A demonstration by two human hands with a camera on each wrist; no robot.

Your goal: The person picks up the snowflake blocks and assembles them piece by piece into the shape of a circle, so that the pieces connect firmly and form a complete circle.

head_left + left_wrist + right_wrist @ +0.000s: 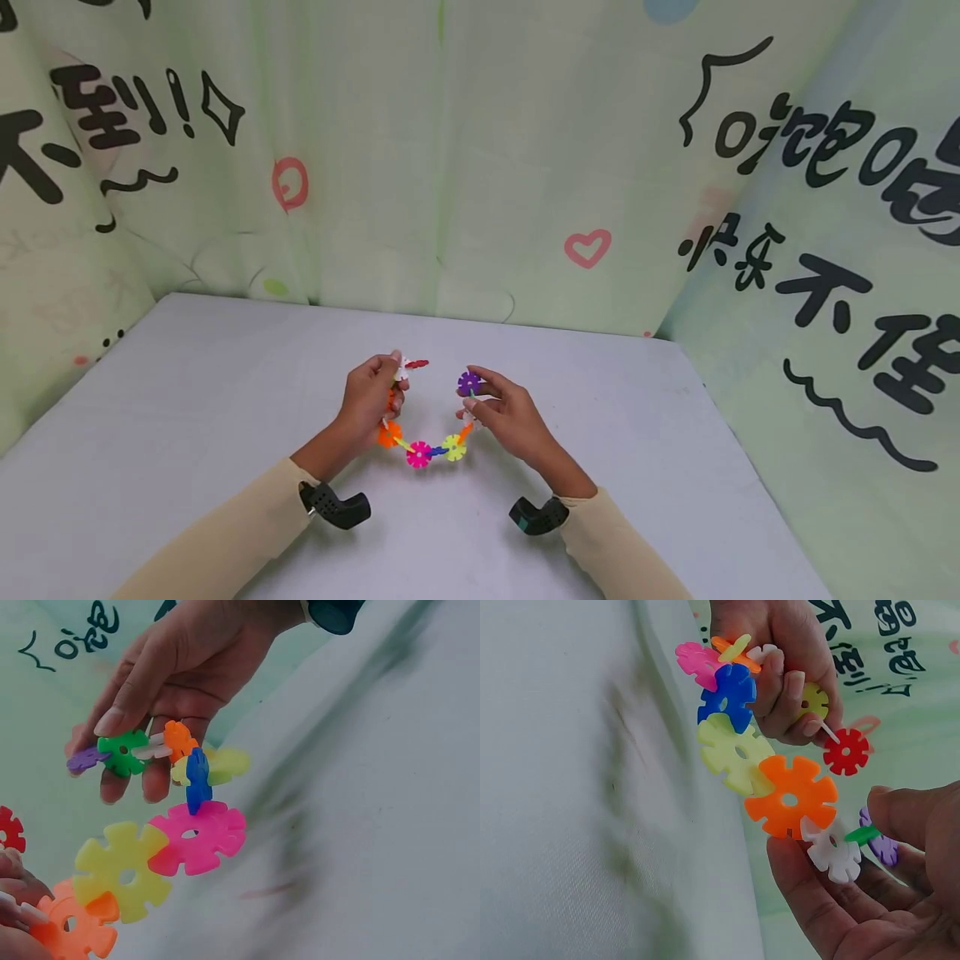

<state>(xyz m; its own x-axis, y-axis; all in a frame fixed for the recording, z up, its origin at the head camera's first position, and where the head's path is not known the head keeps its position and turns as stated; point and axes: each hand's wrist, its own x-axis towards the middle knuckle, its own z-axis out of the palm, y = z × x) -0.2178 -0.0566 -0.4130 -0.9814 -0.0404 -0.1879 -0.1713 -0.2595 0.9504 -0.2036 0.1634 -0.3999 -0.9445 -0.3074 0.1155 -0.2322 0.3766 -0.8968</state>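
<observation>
A chain of interlocking plastic snowflake discs hangs in a U between both hands, above the table. My left hand [366, 392] grips one end with curled fingers, with a red disc [846, 751] sticking out past them. My right hand [512, 414] holds the other end, thumb against the green disc [123, 752] in the left wrist view, beside the purple disc [468, 383]. Along the sagging middle are an orange disc [389, 434], a pink disc [419, 455], a blue disc [727, 697] and a yellow disc [453, 447]. Left fingers hide some discs.
A white-covered table [225, 400] lies beneath the hands. Behind it and on both sides hangs a pale green curtain [375, 167] printed with black characters and a heart. Each wrist wears a black camera band [337, 507].
</observation>
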